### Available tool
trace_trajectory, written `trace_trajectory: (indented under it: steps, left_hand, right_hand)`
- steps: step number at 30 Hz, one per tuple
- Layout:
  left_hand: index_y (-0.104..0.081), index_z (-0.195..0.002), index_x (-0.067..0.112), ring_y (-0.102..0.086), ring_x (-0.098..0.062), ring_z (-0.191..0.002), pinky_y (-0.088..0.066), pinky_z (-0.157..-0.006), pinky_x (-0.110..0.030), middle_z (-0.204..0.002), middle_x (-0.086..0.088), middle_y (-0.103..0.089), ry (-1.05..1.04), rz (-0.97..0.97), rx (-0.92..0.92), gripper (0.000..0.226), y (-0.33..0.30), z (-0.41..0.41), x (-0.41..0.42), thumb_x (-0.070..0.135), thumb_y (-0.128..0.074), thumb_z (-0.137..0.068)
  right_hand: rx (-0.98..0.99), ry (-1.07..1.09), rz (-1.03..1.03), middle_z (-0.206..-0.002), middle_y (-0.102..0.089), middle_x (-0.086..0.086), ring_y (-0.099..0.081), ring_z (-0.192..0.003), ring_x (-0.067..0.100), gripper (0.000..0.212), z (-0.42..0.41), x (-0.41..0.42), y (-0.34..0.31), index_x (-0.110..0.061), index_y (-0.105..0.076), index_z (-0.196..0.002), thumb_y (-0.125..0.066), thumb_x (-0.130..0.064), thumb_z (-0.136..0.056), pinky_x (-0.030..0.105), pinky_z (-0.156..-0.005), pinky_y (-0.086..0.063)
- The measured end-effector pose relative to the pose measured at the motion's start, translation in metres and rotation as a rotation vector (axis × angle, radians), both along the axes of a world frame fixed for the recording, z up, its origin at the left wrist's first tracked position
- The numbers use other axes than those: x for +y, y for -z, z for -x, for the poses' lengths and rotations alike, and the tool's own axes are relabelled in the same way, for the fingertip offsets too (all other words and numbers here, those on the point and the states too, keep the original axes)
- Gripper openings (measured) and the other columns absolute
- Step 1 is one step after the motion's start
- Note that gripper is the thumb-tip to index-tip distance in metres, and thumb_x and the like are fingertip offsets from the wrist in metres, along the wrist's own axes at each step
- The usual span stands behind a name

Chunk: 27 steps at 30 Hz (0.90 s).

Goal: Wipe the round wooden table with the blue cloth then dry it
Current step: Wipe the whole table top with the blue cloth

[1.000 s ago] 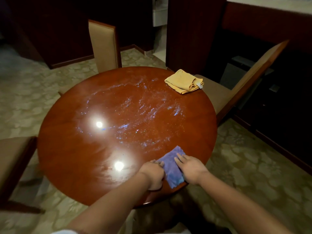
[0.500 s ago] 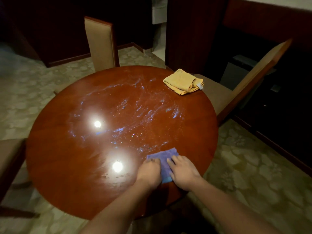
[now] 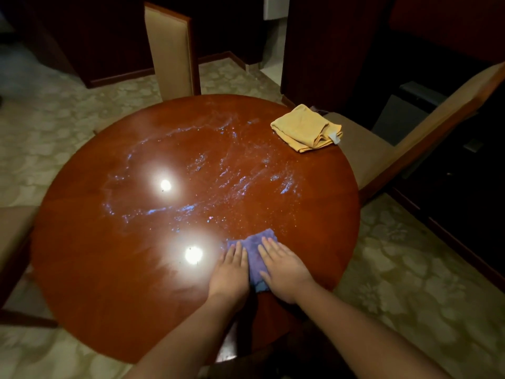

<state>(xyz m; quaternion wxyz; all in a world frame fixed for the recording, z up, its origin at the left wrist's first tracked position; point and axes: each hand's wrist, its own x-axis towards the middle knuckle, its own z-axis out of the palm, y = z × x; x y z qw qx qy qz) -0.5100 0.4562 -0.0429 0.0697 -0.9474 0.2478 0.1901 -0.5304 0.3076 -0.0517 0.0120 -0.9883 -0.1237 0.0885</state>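
The round wooden table [image 3: 90,263] fills the middle of the view, with wet streaks and droplets shining across its centre. The blue cloth [image 3: 255,248] lies flat on the near right part of the tabletop. My left hand [image 3: 229,272] presses on its left side, palm down, fingers together. My right hand [image 3: 284,269] presses on its right side, also flat. A strip of cloth shows between the two hands. A folded yellow cloth [image 3: 306,128] rests at the far right edge of the table.
A chair back [image 3: 169,53] stands behind the table. Another chair [image 3: 426,127] is at the right, its seat tucked toward the table. A third chair seat [image 3: 13,236] sits at the left. Patterned floor surrounds the table; dark cabinets line the right wall.
Both hands have slid the blue cloth away from the near edge, farther onto the table. The left hand went from a closed grip to lying flat on the cloth.
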Motion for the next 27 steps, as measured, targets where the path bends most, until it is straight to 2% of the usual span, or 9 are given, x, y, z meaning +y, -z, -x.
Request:
trace_trajectory:
  steps: [1, 3, 7, 9, 11, 15, 18, 22, 27]
  left_hand:
    - [0.001, -0.151, 0.003, 0.004, -0.026, -0.148, -0.001, -0.118, -0.037, -0.159, -0.013, 0.004, 0.012, -0.012, 0.007, 0.063, 0.0, 0.002, -0.001, 0.027, -0.027, -0.1]
    - [0.0, -0.151, 0.005, 0.002, -0.025, -0.148, -0.002, -0.119, -0.038, -0.16, -0.012, 0.003, 0.077, -0.034, 0.021, 0.064, -0.002, 0.008, -0.007, 0.027, -0.029, -0.099]
    - [0.0, -0.152, 0.006, 0.002, -0.024, -0.148, 0.0, -0.119, -0.039, -0.16, -0.01, 0.005, 0.217, -0.058, 0.032, 0.069, -0.014, 0.001, -0.042, 0.029, -0.036, -0.098]
    - [0.002, -0.151, 0.006, 0.003, -0.024, -0.148, 0.0, -0.12, -0.04, -0.16, -0.009, 0.005, 0.222, -0.09, 0.029, 0.069, -0.017, -0.007, -0.064, 0.029, -0.035, -0.098]
    - [0.004, -0.151, 0.006, 0.005, -0.024, -0.148, 0.0, -0.12, -0.041, -0.16, -0.01, 0.006, 0.192, -0.126, 0.033, 0.069, -0.016, -0.014, -0.08, 0.029, -0.035, -0.099]
    - [0.004, -0.151, 0.005, 0.004, -0.026, -0.148, -0.002, -0.119, -0.042, -0.159, -0.011, 0.007, 0.163, -0.135, 0.036, 0.065, -0.013, -0.024, -0.095, 0.029, -0.028, -0.1]
    - [0.005, -0.151, 0.005, 0.006, -0.024, -0.147, 0.001, -0.119, -0.043, -0.159, -0.011, 0.008, 0.282, -0.135, 0.045, 0.066, -0.015, -0.017, -0.093, 0.026, -0.031, -0.099]
    - [0.004, -0.151, 0.006, 0.01, -0.023, -0.147, 0.006, -0.117, -0.042, -0.159, -0.01, 0.01, 0.343, -0.079, 0.092, 0.067, -0.011, -0.009, -0.098, 0.03, -0.032, -0.1]
    - [0.001, -0.152, 0.009, 0.008, -0.022, -0.147, 0.005, -0.118, -0.045, -0.16, -0.008, 0.007, 0.319, -0.039, 0.088, 0.063, -0.014, -0.04, -0.12, 0.029, -0.028, -0.1]
  right_hand:
    - [0.01, 0.041, -0.043, -0.137, -0.051, 0.018, -0.051, -0.127, 0.026, 0.068, 0.006, -0.002, 0.004, 0.001, -0.058, -0.128, -0.023, -0.042, -0.089, 0.035, -0.104, -0.041]
    - [0.028, 0.059, -0.079, -0.109, -0.07, 0.017, -0.069, -0.1, 0.025, 0.063, 0.026, -0.008, 0.013, -0.002, -0.074, -0.102, -0.032, -0.042, -0.078, 0.036, -0.087, -0.054]
    - [-0.016, 0.134, -0.081, -0.101, -0.072, 0.018, -0.071, -0.092, 0.028, 0.059, 0.04, -0.038, 0.019, 0.0, -0.076, -0.095, -0.039, -0.042, -0.075, 0.037, -0.094, -0.036]
    - [-0.103, 0.142, -0.083, -0.095, -0.073, 0.015, -0.072, -0.087, 0.025, 0.051, 0.029, -0.057, 0.019, -0.002, -0.077, -0.089, -0.05, -0.04, -0.069, 0.037, -0.092, -0.044]
    - [-0.108, 0.131, -0.099, -0.093, -0.074, 0.013, -0.072, -0.086, 0.023, 0.051, 0.011, -0.071, 0.016, -0.004, -0.078, -0.085, -0.044, -0.038, -0.07, 0.034, -0.076, -0.057]
    - [-0.113, 0.12, -0.097, -0.094, -0.075, 0.007, -0.072, -0.085, 0.016, 0.054, -0.005, -0.093, 0.015, -0.009, -0.079, -0.084, -0.035, -0.037, -0.071, 0.03, -0.068, -0.058]
    - [-0.199, 0.148, -0.11, -0.094, -0.074, 0.011, -0.072, -0.087, 0.02, 0.05, 0.024, -0.089, 0.017, -0.005, -0.078, -0.086, -0.051, -0.045, -0.071, 0.031, -0.084, -0.052]
    - [-0.297, 0.257, -0.11, -0.094, -0.074, 0.014, -0.072, -0.088, 0.023, 0.055, 0.051, -0.085, 0.018, -0.001, -0.077, -0.089, -0.035, -0.034, -0.076, 0.034, -0.091, -0.036]
    - [-0.188, 0.306, -0.055, -0.098, -0.073, 0.014, -0.071, -0.092, 0.023, 0.055, -0.001, -0.103, 0.021, -0.001, -0.077, -0.089, -0.033, -0.03, -0.076, 0.037, -0.075, -0.058]
